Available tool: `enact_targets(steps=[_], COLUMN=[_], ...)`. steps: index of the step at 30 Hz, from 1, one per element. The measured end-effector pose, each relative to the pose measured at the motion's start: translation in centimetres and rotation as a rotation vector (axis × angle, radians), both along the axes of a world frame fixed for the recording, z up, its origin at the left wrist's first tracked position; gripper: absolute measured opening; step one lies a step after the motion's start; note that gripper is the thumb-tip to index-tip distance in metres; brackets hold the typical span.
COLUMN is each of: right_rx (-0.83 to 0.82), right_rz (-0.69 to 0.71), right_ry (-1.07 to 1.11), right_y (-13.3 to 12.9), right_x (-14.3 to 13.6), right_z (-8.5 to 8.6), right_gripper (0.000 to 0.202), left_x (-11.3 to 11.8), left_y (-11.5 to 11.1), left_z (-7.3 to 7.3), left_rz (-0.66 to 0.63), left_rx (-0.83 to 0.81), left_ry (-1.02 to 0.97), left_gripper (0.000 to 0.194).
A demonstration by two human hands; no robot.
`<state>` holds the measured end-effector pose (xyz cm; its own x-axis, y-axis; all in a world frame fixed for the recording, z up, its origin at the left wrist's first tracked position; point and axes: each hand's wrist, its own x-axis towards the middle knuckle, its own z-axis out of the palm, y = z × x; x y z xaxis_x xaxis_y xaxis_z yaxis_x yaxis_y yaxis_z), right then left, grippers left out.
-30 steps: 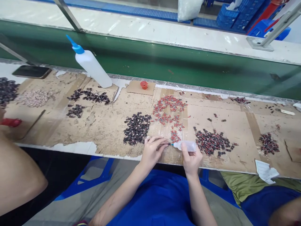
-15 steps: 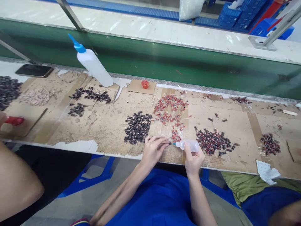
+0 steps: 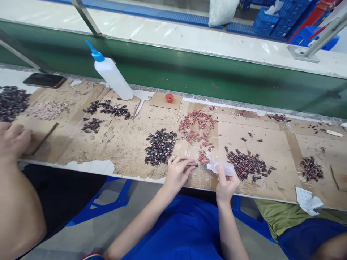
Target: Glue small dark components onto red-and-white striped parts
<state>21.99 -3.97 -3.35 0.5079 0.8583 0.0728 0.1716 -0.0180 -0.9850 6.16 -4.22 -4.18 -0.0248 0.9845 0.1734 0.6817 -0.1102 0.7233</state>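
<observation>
My left hand [image 3: 179, 172] pinches a small black part [image 3: 196, 165] between thumb and fingertips, just above the cardboard. In my right hand [image 3: 227, 184] is a small translucent squeeze bottle [image 3: 223, 168], lying sideways with its blue nozzle tip [image 3: 205, 166] pointing at the black part, a short gap between them. Beyond my hands lies a spread of small red parts with metal ends [image 3: 196, 124]. A heap of black parts [image 3: 160, 146] sits left of them. To the right of the bottle is a pile of black-and-red pieces [image 3: 246, 164].
A large white bottle with a blue spout [image 3: 115, 79] stands at the back left. A red cup [image 3: 169, 98] rests on a cardboard piece. A co-worker's hand [image 3: 13, 139] is at the far left, near a phone [image 3: 45, 80]. Crumpled paper [image 3: 308, 200] hangs at the front right edge.
My right hand has drawn the squeeze bottle slightly right, widening the gap to the black part. My left hand stays nearly still. The co-worker's hand has come further into view, its red tool no longer visible.
</observation>
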Motion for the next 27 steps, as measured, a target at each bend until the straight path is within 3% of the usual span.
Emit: enact_targets(steps=[4,8,13,16,19,23,27], right_rx=[0.085,0.157,0.066,0.035,0.164,0.376,0.367], right_rz=[-0.079,-0.033,0.042,0.075,0.034,-0.116,0.058], right_ry=[0.039,0.011,0.034,0.014,-0.112,-0.344,-0.466], right_y=[0.6,2.3,3.9,3.9,3.0,1.1,0.0], right_x=[1.0,1.9,2.0,1.8,1.6,1.0,-0.2], right_z=[0.2,0.7,0.4,0.4,0.9,1.4,1.4], right_gripper=[0.032,0.044,0.055,0.068,0.078,0.055,0.020], left_x=[-0.5,-0.6,0.2,0.8,1.1,1.2,1.1], left_y=[0.5,2.2,5.2,6.4,6.9,6.9,6.6], left_z=[0.3,1.1,2.0,2.1,1.8,1.3,1.6], left_rz=[-0.069,-0.043,-0.031,-0.104,-0.145,-0.127,-0.096], left_rx=[-0.040,-0.002,0.040,0.078,0.111,0.097,0.065], left_ry=[0.001,0.019,0.103,0.206,0.275,0.312,0.351], left_gripper=[0.016,0.011,0.022,0.019,0.013,0.013,0.012])
